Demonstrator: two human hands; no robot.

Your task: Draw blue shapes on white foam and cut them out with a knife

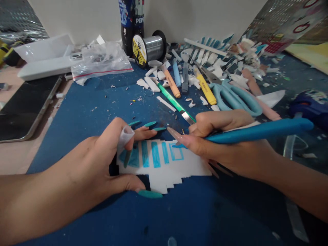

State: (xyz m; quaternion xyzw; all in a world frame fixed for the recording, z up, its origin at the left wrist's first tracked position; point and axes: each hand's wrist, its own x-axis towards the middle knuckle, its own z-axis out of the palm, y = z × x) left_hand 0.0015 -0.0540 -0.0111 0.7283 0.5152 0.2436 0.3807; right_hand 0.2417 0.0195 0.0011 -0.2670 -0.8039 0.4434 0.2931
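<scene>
A white piece of paper (164, 179) with a stepped lower edge lies on the blue mat. Blue bars are coloured across its upper part, and the rightmost rectangle is an outline with a little fill at its top. My right hand (217, 140) is closed around a blue marker (258, 132), its tip touching that outline. My left hand (102, 153) steadies the paper's left side, fingers and thumb spread apart. A translucent whitish tube-like piece (125, 135) sits at its bent index finger; I cannot tell how it is attached. Just beyond my right hand lies a green-handled craft knife (170, 97).
Blue-handled scissors (237, 97), several markers including a yellow one (206, 87), and a pile of paper scraps (217, 65) lie behind. A wire spool (150, 48) stands beside a dark bottle (130, 27). Left are a plastic bag (102, 63) and a phone (28, 109).
</scene>
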